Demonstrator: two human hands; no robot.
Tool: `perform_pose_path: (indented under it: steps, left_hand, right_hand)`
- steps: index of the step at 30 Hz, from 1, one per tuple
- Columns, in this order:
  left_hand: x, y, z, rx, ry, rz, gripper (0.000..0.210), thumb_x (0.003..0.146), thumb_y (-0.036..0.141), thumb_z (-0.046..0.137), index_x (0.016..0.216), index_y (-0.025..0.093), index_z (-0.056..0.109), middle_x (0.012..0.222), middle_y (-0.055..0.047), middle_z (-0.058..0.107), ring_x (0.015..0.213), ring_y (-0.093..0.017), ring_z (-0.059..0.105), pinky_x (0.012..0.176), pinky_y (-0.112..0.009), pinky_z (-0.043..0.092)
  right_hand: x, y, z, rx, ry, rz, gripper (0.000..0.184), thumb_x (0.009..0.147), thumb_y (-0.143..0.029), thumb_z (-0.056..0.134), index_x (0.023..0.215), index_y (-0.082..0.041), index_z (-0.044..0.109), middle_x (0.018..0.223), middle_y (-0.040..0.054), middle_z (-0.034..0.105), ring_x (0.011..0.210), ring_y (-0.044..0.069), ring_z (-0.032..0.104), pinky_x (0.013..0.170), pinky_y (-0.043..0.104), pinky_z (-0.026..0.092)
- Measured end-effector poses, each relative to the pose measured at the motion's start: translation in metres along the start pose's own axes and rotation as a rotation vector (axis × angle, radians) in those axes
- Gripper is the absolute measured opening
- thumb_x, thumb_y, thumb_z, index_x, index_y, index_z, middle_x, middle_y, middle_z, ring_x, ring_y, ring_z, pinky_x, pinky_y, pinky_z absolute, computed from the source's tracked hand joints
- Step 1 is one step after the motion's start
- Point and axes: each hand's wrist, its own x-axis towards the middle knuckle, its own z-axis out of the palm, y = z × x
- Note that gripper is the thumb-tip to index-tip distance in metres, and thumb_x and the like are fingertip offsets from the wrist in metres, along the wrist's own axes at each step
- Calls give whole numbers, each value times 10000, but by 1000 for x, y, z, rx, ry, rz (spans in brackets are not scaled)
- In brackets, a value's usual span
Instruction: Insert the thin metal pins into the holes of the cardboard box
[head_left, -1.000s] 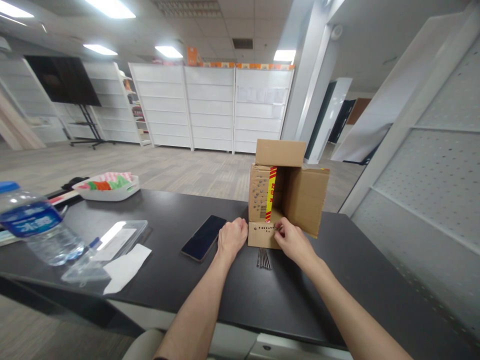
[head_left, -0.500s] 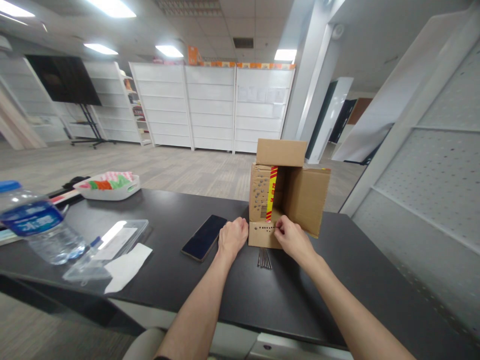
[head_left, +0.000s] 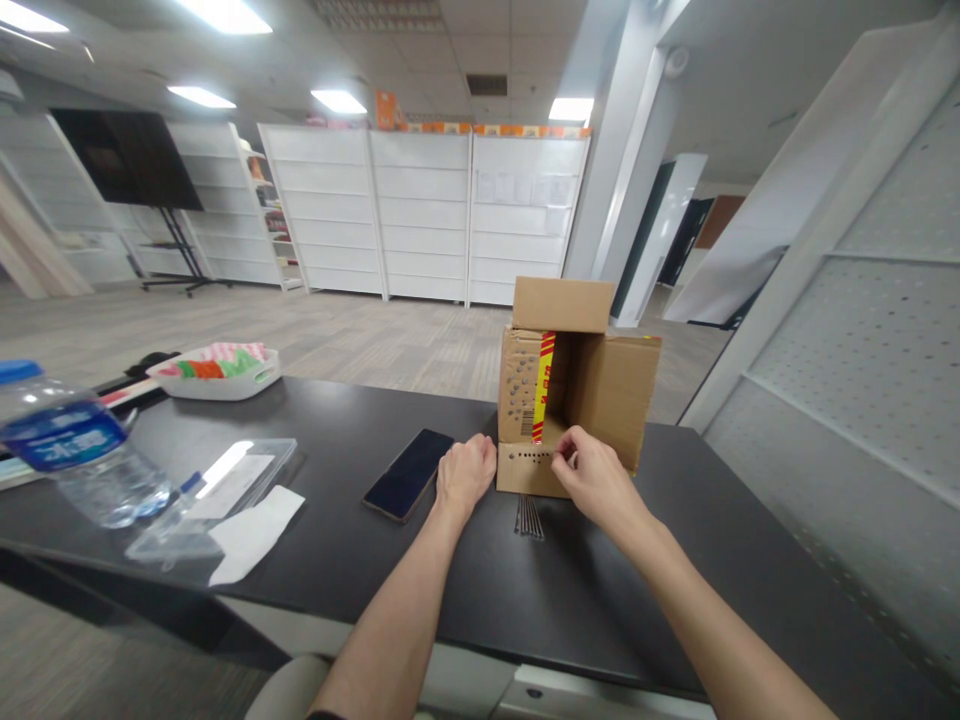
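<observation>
The fingers of the left hand (head_left: 466, 475) are clenched into a rounded fist, just beside the left edge of the one cardboard box (head_left: 570, 385). Those of the right hand (head_left: 566, 460) bend in toward the thumb at the box's low front flap; the hand itself hides the tips, so I cannot tell whether they grip anything.

Farthest left of the box stands one clear, ribbed plastic bottle (head_left: 90, 450), with a blue cap and a glossy blue label. Well left of the box, near the far table edge, sits one white plastic basket (head_left: 225, 387), rounded at the corners, holding soft-looking stuff (head_left: 214, 363) in pink, green and orange. Left of the box and nearer lie one flat, transparent plastic case (head_left: 279, 465) and one matt white piece of paper (head_left: 259, 535), irregular in outline. Closer to the box's left is one phone (head_left: 409, 475), a smooth dark slab, beside the fist.

The box stands on the smooth black table (head_left: 352, 415), its mouth facing the wearer. Its left panel is grey-spotted and edged by one yellow-and-red strip (head_left: 544, 385); the front flap (head_left: 529, 470) carries small round dark holes. Directly before that flap, several slim metal rods (head_left: 529, 518) fan out.
</observation>
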Motion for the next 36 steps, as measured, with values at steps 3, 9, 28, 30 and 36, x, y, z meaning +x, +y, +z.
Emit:
perform_pose_path:
  steps: [3, 9, 28, 30, 36]
  left_hand:
    - [0, 0, -1, -6, -8, -12, 455, 938, 412, 231, 919, 201, 634, 895, -128, 686, 854, -234, 656, 708, -297, 435]
    - [1, -2, 5, 15, 32, 26, 469, 939, 403, 216, 916, 203, 640, 876, -126, 687, 843, -240, 657, 695, -301, 439]
    - [0, 1, 0, -15, -2, -17, 454, 942, 404, 237, 931, 203, 644, 911, -132, 687, 876, -233, 652, 728, -298, 433]
    - [0, 1, 0, -11, 1, -16, 457, 942, 401, 235, 924, 201, 646, 909, -132, 687, 879, -233, 652, 728, -296, 434]
    - [0, 0, 1, -3, 11, 11, 465, 943, 400, 225, 915, 206, 646, 890, -126, 690, 857, -235, 657, 715, -299, 435]
  right_hand:
    - [-9, -3, -6, 32, 0, -38, 39, 743, -195, 491, 779, -208, 491, 721, 6, 580, 608, 139, 508, 549, 240, 319]
    - [-40, 5, 2, 132, -40, -203, 34, 788, -180, 463, 770, -206, 476, 724, -2, 547, 645, 138, 503, 596, 245, 352]
    - [-83, 14, 28, 158, -204, -219, 94, 836, -144, 409, 811, -217, 463, 832, 23, 532, 733, 169, 503, 648, 284, 401]
    - [-83, 14, 28, 157, -204, -221, 98, 832, -137, 409, 810, -216, 462, 831, 22, 529, 739, 170, 502, 656, 286, 404]
    - [-82, 12, 27, 144, -222, -218, 116, 813, -105, 424, 814, -214, 465, 842, 17, 528, 758, 168, 499, 675, 281, 398]
